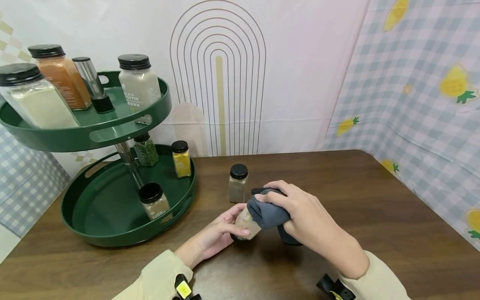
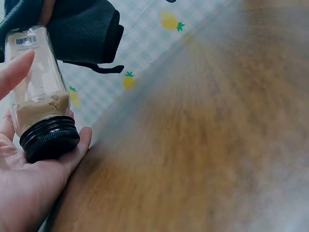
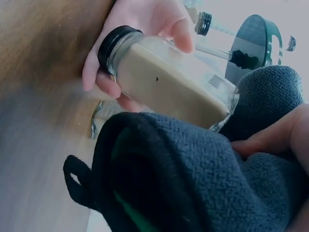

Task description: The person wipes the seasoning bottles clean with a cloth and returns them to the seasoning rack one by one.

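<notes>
My left hand (image 1: 215, 234) grips a glass spice jar (image 1: 247, 224) of pale beige powder, tilted with its black lid downward. In the left wrist view the jar's lid (image 2: 50, 137) sits low by the palm, and powder is gathered at that end. My right hand (image 1: 305, 210) holds a bunched dark grey-blue cloth (image 1: 268, 211) against the jar's base end. Seen from the right wrist, the cloth (image 3: 188, 164) has a black edge and a hanging loop. Behind the hands, another black-lidded jar (image 1: 238, 183) stands on the wooden table (image 1: 375, 225).
To the left stands a two-tier green tray rack (image 1: 101, 227). Its upper tier (image 1: 123, 129) bears large jars and a metal grinder (image 1: 91, 83). Small jars stand below, among them a yellow one (image 1: 181, 160) and a tilted one (image 1: 154, 201). Patterned cloths (image 1: 300, 75) hang behind the table.
</notes>
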`<state>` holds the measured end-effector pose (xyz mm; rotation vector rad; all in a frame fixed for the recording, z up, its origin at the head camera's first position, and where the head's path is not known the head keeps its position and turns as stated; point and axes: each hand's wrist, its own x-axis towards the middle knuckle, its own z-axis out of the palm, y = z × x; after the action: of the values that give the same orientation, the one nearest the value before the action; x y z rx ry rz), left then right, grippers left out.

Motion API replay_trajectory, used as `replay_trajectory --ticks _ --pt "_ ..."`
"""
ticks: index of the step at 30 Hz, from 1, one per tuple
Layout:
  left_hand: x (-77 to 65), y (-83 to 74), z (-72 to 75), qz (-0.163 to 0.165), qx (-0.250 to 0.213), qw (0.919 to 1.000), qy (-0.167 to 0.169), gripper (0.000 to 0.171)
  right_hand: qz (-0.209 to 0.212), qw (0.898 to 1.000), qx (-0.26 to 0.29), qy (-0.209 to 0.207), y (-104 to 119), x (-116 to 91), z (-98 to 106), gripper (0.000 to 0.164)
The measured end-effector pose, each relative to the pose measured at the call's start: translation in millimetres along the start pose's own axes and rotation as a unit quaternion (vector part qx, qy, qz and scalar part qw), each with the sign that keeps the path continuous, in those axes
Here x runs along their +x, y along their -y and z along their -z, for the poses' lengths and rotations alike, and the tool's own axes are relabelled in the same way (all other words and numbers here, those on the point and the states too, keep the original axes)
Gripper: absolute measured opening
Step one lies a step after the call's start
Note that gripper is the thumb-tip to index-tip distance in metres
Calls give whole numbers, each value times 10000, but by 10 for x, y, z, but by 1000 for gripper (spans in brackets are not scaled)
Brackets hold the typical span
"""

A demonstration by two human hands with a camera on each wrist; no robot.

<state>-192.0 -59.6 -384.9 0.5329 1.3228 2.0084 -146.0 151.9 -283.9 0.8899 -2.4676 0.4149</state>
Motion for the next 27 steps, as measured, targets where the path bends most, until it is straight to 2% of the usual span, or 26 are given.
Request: replay_trajectory --ticks 8,14,18,22,25,27 --pt "13 1 -2 165 -22 9998 -146 48 -331 9981 -436 275 -61 -4 27 59" --pt "15 8 3 105 77 9999 -110 47 -478 9955 -559 597 -71 1 82 56" --pt "16 14 7 53 97 9999 -81 47 -683 9921 -610 861 -90 2 130 55" --pt "7 15 7 64 97 9999 -61 47 -852 9857 -965 1088 -123 -10 184 52" --pt "4 15 4 42 122 9999 -9 47 -920 9853 -1124 897 -141 -14 208 56" --pt "5 13 -6 26 155 9999 41 47 -793 9907 -944 570 -141 -15 211 63"
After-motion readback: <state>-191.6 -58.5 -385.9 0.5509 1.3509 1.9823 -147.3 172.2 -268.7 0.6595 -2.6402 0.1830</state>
